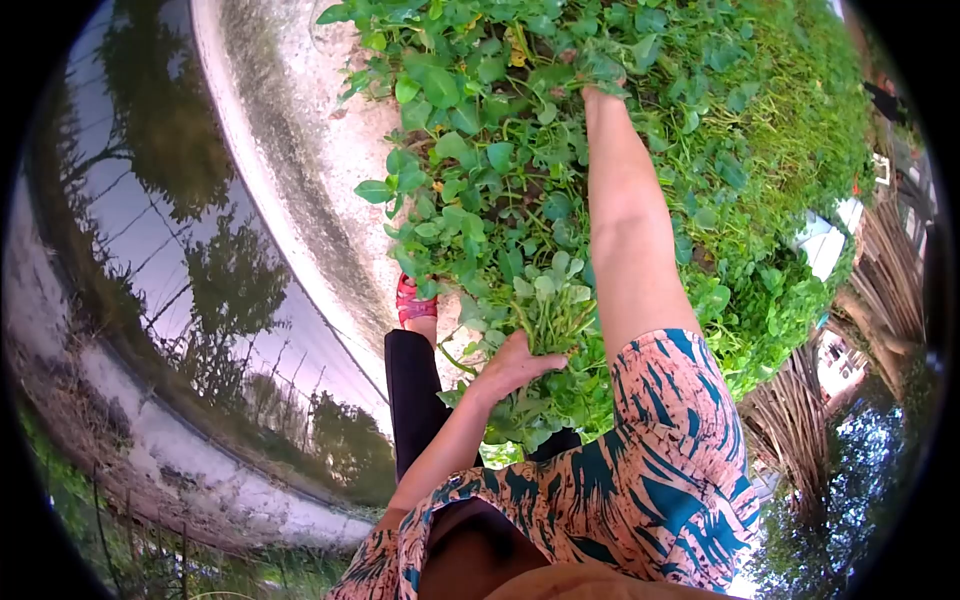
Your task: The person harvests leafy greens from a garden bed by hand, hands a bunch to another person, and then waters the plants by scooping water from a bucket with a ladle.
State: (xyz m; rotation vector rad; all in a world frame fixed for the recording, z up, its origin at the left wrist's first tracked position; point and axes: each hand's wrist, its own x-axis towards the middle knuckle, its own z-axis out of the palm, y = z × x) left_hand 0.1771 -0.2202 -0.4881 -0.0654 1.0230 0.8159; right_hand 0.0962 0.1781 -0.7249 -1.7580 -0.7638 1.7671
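Observation:
My left hand (pixel 515 368) is wrapped round a bunch of leafy green stems (pixel 548 308), close to my body. The thumb lies across the stems, and leaves fan out above and below the hand. My right hand (pixel 602 84) reaches far forward into a bed of low leafy green plants (pixel 465 110). Leaves cover most of that hand, so its fingers and anything in them are hidden.
A pale concrete ledge (pixel 300 130) curves along the left of the plants. Beyond it lies water (pixel 240 250) with tree reflections. My foot in a red sandal (pixel 414 303) stands at the plants' edge. Bundled dry sticks (pixel 790 410) are on the right.

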